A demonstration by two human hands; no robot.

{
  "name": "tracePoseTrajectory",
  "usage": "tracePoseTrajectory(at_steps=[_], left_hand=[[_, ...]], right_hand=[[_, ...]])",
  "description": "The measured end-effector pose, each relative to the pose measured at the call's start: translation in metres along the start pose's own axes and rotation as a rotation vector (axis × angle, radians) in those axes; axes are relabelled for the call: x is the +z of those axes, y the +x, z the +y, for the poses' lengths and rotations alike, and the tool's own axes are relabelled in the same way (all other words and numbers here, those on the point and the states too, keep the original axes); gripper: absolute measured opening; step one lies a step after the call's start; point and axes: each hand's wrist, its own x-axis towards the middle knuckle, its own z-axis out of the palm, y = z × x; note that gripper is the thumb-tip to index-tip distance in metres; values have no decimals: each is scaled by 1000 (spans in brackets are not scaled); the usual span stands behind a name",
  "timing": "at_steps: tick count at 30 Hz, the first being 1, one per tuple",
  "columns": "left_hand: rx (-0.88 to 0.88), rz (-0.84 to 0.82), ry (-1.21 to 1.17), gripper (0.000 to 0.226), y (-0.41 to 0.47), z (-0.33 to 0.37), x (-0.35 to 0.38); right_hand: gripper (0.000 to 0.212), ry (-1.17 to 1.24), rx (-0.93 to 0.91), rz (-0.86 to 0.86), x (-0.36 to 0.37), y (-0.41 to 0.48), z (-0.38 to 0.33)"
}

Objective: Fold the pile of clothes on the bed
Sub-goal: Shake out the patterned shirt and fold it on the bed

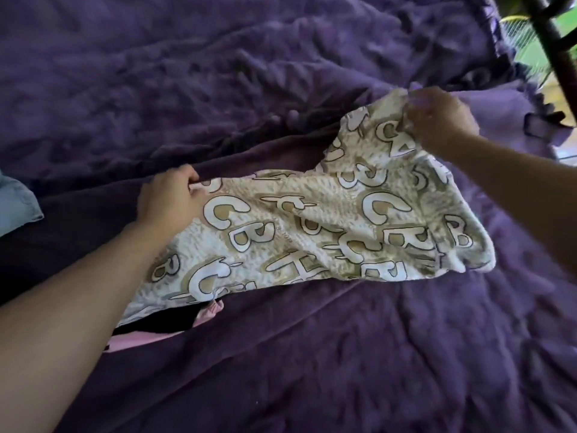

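BED, head cam: I had L hand (170,198) and R hand (437,120) holding a letter-print cloth (312,220) stretched across the bed (343,354). L hand's fingers were curled round the cloth's left edge, low, approx. at cover level. R hand pinched the far top corner and was raised off the covers, so the fabric sagged between the two w/ a loose flap trailing to the right.

My read: the two-point hold was there to pull the piece out & find its shape before a first fold, and no fold was made yet.

The cloth lay between the hands, touching both. Its near end was draped over a pink item (212,310) & a black layer (156,323). A blue piece (18,204) sat at the frame's left edge, well apart from L hand. Towel or garment, I couldn't tell.
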Motion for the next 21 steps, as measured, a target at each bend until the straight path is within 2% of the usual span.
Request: tracePoseTrajectory(at_steps=[2, 4, 5, 7, 9, 10, 11, 14, 15, 18, 19, 21], left_hand=[[-30, 2, 73, 41, -6, -17, 8], [-69, 57, 114, 44, -20, -33, 13], [-82, 86, 112, 44, -30, -39, 16], [-175, 137, 56, 41, -51, -54, 21], [-441, 131, -96, 43, -69, -73, 22], [-580, 105, -185, 46, -76, -83, 22], [-645, 67, -247, 46, -82, -91, 23], [-498, -29, -322, 24, -98, -96, 21], [-481, 16, -326, 20, -99, -97, 18], [-568, 316, -243, 11, -85, -112, -1], [-602, 349, -218, 11, -79, -117, -7], [-626, 315, -169, 13, -70, -119, -16]], right_hand=[[39, -141, -75, 19, 13, -18, -2], [41, -157, -333, 63, 32, -50, -11], [43, -173, -456, 31, 44, -71, -17], [47, -211, -631, -123, 70, -113, -29], [52, -241, -704, -288, 98, -143, -36], [55, -264, -688, -353, 111, -150, -38], [59, -289, -639, -406, 121, -153, -37], [62, -334, -451, -486, 142, -146, -30], [62, -349, -428, -486, 146, -144, -28], [64, -377, -433, -466, 152, -144, -23], [65, -380, -436, -466, 152, -144, -24], [66, -377, -440, -475, 151, -143, -26]])
